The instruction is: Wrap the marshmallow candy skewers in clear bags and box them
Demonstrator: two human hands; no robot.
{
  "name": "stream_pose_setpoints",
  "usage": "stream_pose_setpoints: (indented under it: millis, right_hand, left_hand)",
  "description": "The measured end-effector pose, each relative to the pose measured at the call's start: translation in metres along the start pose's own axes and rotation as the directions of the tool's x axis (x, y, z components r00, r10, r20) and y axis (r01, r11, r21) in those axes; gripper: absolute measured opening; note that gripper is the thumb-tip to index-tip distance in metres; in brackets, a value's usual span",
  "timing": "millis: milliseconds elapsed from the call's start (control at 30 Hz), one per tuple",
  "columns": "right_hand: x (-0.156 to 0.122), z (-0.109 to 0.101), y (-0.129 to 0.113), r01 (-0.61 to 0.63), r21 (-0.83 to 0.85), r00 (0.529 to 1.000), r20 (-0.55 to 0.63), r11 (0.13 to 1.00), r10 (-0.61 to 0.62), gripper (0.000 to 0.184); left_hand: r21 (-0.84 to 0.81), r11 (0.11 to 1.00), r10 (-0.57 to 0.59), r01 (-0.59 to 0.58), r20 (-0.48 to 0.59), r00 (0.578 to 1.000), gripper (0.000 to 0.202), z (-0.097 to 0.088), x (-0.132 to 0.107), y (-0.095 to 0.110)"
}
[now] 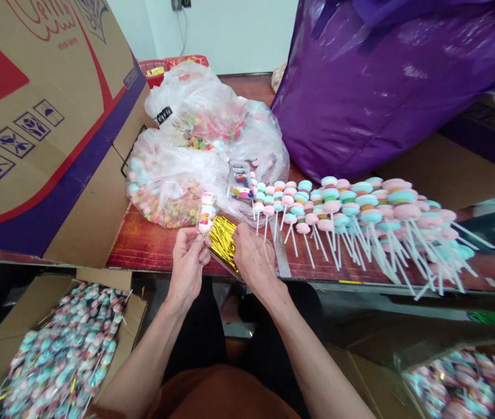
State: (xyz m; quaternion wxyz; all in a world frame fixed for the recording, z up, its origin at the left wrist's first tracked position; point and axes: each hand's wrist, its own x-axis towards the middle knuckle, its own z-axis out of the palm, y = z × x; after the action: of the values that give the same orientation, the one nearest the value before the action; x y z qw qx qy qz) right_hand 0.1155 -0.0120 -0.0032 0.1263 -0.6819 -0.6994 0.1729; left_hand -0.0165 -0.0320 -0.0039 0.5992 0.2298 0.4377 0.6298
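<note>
My left hand [187, 265] pinches a marshmallow candy stick [207, 214] by its lower end, below the sweets, and holds it upright. The stick appears to be in a clear wrapper. My right hand [254, 256] is curled at the right side of a small open box of gold twist ties [223, 241]. Its fingertips are down among the ties and partly hidden, so what they pinch does not show. To the right lies a long row of pink and blue marshmallow sticks [367, 215], their white sticks pointing toward me.
Clear bags of candy [164, 186] stand behind my hands, with a small clear pack [240, 181] beside them. A large carton [55, 128] rises at left, a purple bag [382, 87] at back right. Below the table, a box of wrapped candy sticks [64, 349] sits at left, another [470, 384] at right.
</note>
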Motion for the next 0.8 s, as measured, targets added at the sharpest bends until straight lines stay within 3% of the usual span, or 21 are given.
stream_pose_setpoints:
  millis: [100, 167, 233, 300, 433, 600, 700, 800]
  right_hand:
    - [-0.007, 0.0, 0.008, 0.074, 0.327, 0.99, -0.138, 0.942, -0.03, 0.02]
    - [-0.015, -0.002, 0.01, 0.143, 0.585, 0.982, -0.187, 0.798, -0.039, 0.018]
    - [-0.022, -0.002, 0.009, 0.182, 0.742, 0.981, -0.178, 0.645, -0.072, 0.016]
    - [-0.028, -0.002, 0.005, 0.188, 0.785, 0.982, -0.157, 0.591, -0.104, 0.015]
    - [-0.03, 0.001, 0.001, 0.169, 0.745, 0.983, -0.171, 0.645, -0.059, 0.017]
    - [-0.031, 0.012, 0.001, 0.18, 0.754, 0.978, -0.208, 0.632, -0.03, 0.017]
    - [-0.035, 0.018, -0.001, 0.206, 0.833, 0.974, -0.224, 0.514, -0.026, 0.017]
    - [-0.039, 0.011, -0.002, 0.286, 0.827, 0.953, -0.296, 0.485, -0.058, 0.016]
  left_hand:
    - [-0.008, 1.0, -0.006, 0.006, -0.007, 1.0, 0.03, 0.0, 0.002, 0.0]
    - [-0.01, 1.0, -0.026, 0.026, 0.001, 1.0, 0.029, 0.001, 0.002, 0.001]
    - [-0.008, 0.998, -0.054, 0.054, 0.029, 0.998, 0.027, 0.003, -0.001, 0.0]
    - [0.004, 0.997, -0.076, 0.075, 0.075, 0.994, 0.023, 0.006, -0.005, -0.001]
    - [0.07, 0.997, -0.038, 0.027, 0.156, 0.987, 0.021, 0.013, -0.014, -0.007]
    - [0.049, 0.999, -0.015, 0.008, 0.139, 0.99, 0.028, 0.017, -0.013, -0.015]
    - [-0.013, 0.99, -0.139, 0.142, 0.146, 0.98, 0.033, 0.017, -0.011, -0.01]
    - [-0.092, 0.907, -0.38, 0.41, 0.242, 0.893, 0.03, 0.015, -0.013, 0.005]
